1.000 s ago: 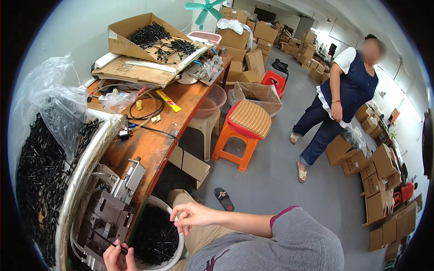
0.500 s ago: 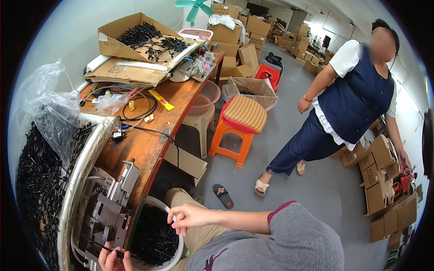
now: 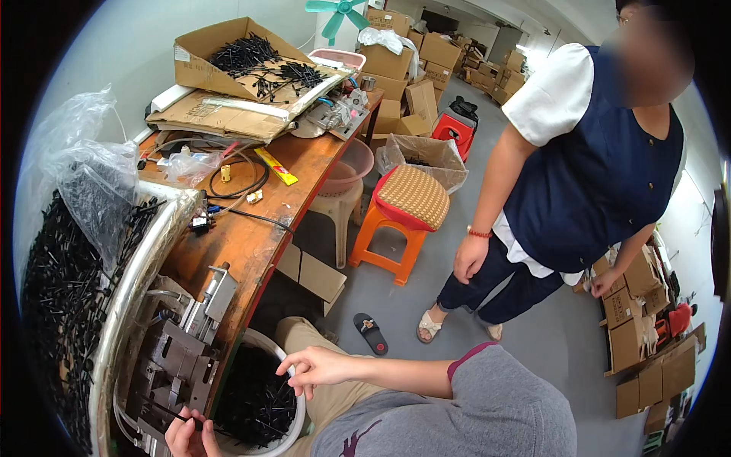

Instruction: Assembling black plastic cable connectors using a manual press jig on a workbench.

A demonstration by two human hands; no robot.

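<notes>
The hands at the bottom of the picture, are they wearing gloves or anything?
No gloves. Both the left hand and the right hand are bare, with no rings, watch or bracelet in sight. The right arm is bare up to a short grey sleeve with a dark red edge. Only a little of the left arm shows, so I cannot tell its sleeve.

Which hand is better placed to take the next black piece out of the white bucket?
Probably the right hand: it hovers open over the white bucket. The left hand pinches a black piece at the metal fixture.
</notes>
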